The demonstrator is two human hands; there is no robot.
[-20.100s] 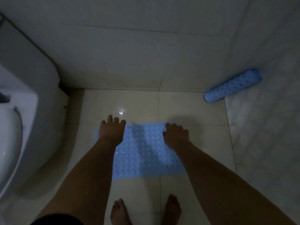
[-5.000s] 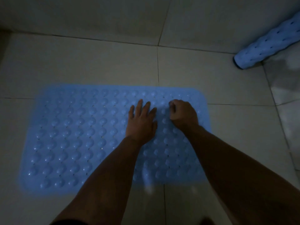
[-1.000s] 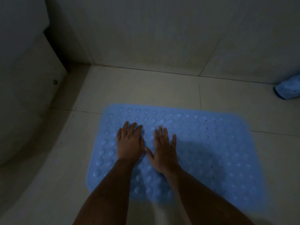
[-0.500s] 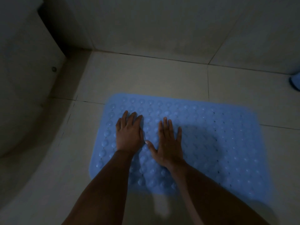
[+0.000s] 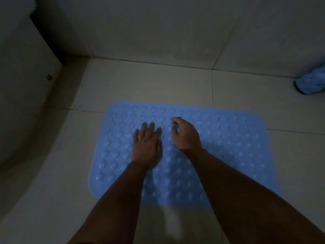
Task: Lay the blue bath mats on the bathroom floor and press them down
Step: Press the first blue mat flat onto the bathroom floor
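Observation:
A blue bath mat [image 5: 228,148] with rows of round bumps and small holes lies unrolled flat on the tiled floor. My left hand [image 5: 146,145] rests palm down on its left half with the fingers straight and together. Just to the right, my right hand [image 5: 185,135] is on the mat with its fingers curled under, knuckles up, holding nothing that I can see. A second blue mat [image 5: 311,81], still rolled up, lies at the right edge by the wall, partly cut off by the frame.
The tiled wall [image 5: 158,29] runs across the back. A pale curved fixture base [image 5: 22,95] fills the left side, close to the mat's left edge. The room is dim.
My right hand has lifted from flat on the mat and curled its fingers, shifting slightly forward and right. The left hand stays flat. The view has shifted, showing more of the rolled mat.

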